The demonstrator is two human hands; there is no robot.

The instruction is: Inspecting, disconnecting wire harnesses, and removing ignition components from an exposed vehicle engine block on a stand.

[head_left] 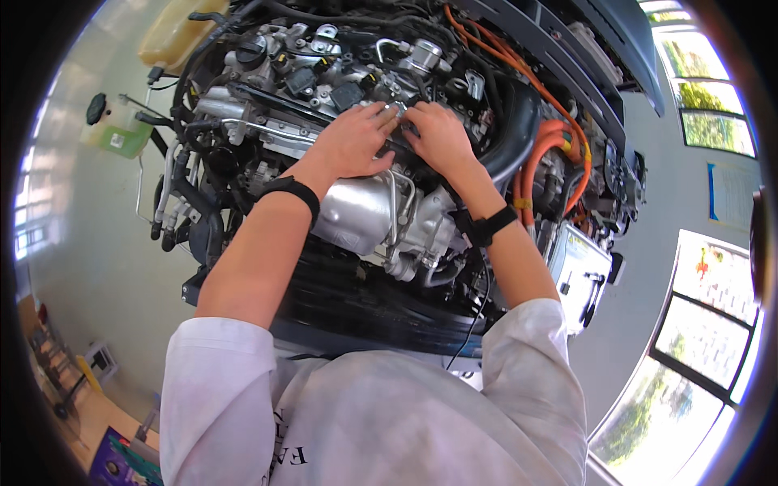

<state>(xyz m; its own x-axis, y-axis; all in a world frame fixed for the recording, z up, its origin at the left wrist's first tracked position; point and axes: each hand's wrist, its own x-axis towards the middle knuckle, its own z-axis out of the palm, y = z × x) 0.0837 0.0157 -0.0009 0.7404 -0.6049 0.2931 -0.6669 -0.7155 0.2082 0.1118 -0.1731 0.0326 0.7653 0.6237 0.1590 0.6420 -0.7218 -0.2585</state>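
Note:
Both my hands reach to the middle of an engine (284, 138). My left hand (355, 142) lies over its top, palm down, with fingers stretched forward and the thumb apart. Its fingertips meet a small shiny metal part (400, 108). Beside it, my right hand (442, 138) bends its fingers inward at the same spot; what they pinch, if anything, is hidden. Just beyond the left hand sit dark square plug-in parts (347, 95). Below the hands is a silver rounded metal cover (352, 215) with thin metal pipes beside it.
A thick black curved hose (519, 121) runs right of my right hand. Orange cables (539, 166) bend down the right side. Far left are a yellowish tank (172, 36) and a green-liquid bottle (121, 134). A dark beam (356, 312) crosses between engine and my body. A black cord (478, 316) hangs near my right forearm.

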